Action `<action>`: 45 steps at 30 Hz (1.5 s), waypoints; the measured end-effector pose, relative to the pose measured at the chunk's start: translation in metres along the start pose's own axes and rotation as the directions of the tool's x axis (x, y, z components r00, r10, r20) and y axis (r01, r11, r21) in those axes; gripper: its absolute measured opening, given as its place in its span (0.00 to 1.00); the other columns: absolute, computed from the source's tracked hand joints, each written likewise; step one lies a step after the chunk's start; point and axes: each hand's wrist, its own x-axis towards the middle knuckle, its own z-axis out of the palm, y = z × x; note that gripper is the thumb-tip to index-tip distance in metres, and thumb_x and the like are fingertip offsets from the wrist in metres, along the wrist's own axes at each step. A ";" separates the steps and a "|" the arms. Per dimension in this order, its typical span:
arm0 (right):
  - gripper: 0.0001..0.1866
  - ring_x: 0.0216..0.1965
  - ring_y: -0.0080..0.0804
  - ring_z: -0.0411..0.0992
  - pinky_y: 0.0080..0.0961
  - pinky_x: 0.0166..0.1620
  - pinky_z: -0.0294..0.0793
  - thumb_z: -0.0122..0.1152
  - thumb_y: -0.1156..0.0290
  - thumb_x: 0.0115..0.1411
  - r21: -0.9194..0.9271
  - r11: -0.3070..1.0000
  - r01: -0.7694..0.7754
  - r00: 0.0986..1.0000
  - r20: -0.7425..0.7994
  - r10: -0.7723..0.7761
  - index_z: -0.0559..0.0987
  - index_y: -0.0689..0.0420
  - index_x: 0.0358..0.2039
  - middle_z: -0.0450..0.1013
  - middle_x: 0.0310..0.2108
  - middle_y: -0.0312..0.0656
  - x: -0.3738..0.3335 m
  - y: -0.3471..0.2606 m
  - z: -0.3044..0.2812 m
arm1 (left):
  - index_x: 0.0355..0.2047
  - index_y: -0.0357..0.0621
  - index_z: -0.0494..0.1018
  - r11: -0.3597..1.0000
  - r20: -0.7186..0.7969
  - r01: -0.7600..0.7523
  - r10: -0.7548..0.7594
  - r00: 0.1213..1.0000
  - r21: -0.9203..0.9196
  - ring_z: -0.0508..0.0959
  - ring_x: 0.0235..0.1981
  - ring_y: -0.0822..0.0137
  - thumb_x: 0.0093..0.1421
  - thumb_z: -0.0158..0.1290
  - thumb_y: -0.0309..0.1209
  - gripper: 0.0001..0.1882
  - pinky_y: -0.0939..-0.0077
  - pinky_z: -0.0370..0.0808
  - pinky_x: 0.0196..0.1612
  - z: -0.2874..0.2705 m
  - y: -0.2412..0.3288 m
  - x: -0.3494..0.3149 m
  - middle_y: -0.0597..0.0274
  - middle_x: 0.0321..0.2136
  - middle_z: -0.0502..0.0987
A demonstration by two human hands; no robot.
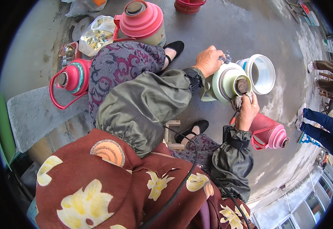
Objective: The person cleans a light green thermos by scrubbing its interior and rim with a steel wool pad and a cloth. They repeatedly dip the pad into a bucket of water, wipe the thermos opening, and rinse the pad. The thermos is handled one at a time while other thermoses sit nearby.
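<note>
A pale green thermos flask (226,82) with a brown cork stopper (242,86) stands in front of me, its handle toward the left. My left hand (210,62) is closed around a grey metal scouring pad (226,57) at the flask's far shoulder. At the near side of its neck, my right hand (247,110) pinches a crumpled, dirty-looking cloth (237,102) against the rim. Just right of the flask is a white plastic bucket (270,75). A pink thermos (267,132) lies or leans just beyond my right hand; which one I cannot tell.
Two more pink thermoses, a large one (143,21) and a smaller one (74,78), stand at the left. Near them are a plastic bag (97,36) and a grey slab (46,110). A red basin (189,5) sits far ahead. People's legs (319,124) show at the right.
</note>
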 end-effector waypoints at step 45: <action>0.21 0.45 0.37 0.73 0.27 0.49 0.71 0.60 0.75 0.49 -0.549 0.646 0.531 0.821 0.143 -0.553 0.76 0.56 0.46 0.74 0.44 0.45 -0.041 0.047 0.023 | 0.40 0.41 0.76 0.973 0.133 -0.223 0.214 0.968 0.061 0.78 0.39 0.57 0.54 0.55 0.39 0.17 0.68 0.72 0.44 -0.154 0.046 -0.059 0.49 0.35 0.78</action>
